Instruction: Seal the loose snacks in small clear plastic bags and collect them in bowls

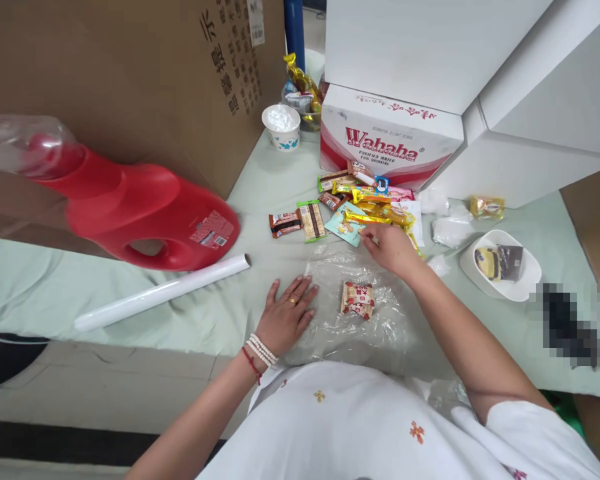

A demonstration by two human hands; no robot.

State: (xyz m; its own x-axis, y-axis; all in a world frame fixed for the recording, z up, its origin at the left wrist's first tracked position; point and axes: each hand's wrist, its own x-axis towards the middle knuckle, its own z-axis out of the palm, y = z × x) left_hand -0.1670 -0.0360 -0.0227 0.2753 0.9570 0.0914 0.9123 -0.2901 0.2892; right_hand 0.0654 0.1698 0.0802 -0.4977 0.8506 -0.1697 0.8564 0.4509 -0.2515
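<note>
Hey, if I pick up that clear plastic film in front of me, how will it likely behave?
The clear plastic film will probably be floppy, since it lies wrinkled. It looks thin and see-through, so likely light. The red-and-cream packaging on top may slide as the film lifts.

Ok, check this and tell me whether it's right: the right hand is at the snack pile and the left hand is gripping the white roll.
Not quite: the head view shows the left hand palm-down by the clear plastic sheet, apart from the white roll. The right hand is indeed at the snack pile.
</note>
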